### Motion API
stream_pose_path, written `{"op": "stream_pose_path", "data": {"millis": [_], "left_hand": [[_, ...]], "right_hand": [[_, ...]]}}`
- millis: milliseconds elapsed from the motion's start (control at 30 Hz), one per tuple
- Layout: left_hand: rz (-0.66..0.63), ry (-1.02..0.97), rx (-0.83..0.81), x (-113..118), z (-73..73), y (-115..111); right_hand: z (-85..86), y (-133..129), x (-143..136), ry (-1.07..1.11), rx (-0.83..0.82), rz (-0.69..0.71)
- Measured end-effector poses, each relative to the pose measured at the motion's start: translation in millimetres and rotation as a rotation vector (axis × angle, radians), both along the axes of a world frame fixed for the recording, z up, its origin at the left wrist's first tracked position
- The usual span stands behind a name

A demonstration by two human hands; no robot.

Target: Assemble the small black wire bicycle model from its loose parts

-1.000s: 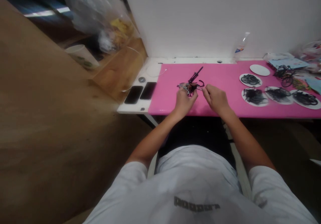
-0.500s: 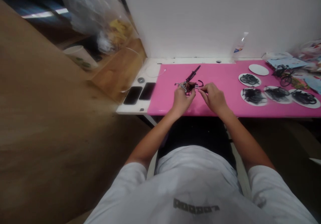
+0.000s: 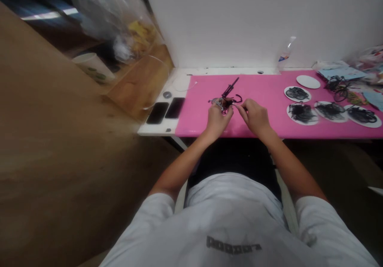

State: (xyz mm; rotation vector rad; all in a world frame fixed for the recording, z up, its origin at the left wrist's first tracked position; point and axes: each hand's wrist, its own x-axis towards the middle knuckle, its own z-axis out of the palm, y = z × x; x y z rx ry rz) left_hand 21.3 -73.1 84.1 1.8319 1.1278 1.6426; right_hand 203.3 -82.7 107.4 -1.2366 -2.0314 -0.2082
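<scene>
My left hand (image 3: 218, 117) is closed round a small dark assembly (image 3: 229, 91) with thin rods and curved pieces, held above the pink table cover (image 3: 203, 119). A long dark bar of it points up and away, and greyish parts stick out at its left. Just to the right, my right hand (image 3: 253, 115) has its thumb and fingers pinched near the assembly's right end, below a dark curved piece. Whatever lies between those fingertips is too small to make out.
White plates (image 3: 303, 120) with black parts stand at the right, near a bare white plate (image 3: 308, 82). Papers and bags lie beyond. A clear bottle (image 3: 286, 53) stands by the wall. Two dark phones (image 3: 175, 108) lie at the left, beside a wooden box (image 3: 137, 81).
My right hand's fingertips have moved slightly left, closer to the assembly. My left hand still holds it, and the whole view has shifted very slightly.
</scene>
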Motion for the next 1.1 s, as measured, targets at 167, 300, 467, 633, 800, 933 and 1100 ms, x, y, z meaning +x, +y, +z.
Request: {"op": "stream_pose_path", "data": {"millis": [167,300,467,633,800,933,1100], "left_hand": [[-0.002,-0.019,-0.012,0.0,0.8,0.8],[-0.008,-0.032,0.005,-0.7,-0.9,3.0],[-0.001,-0.024,-0.015,-1.2,1.2,2.4],[0.001,-0.034,-0.014,-1.4,4.6,0.0],[0.008,-0.015,-0.012,0.0,3.7,-1.4],[0.011,-0.008,0.007,0.5,4.6,-2.7],[0.013,-0.006,0.029,-0.1,4.6,-2.2]], "right_hand": [[2.4,-4.4,-1.4,0.050,-0.045,0.037],[2.0,-5.2,1.9,0.094,-0.069,0.085],[-0.5,0.1,6.4,0.058,-0.075,0.137],[-5.4,6.7,7.6,0.024,-0.020,0.101],[-9.7,9.3,7.9,0.023,0.028,0.051],[-11.6,9.2,7.5,0.028,0.044,0.033],[-13.5,9.3,6.7,0.044,0.060,0.020]]}}
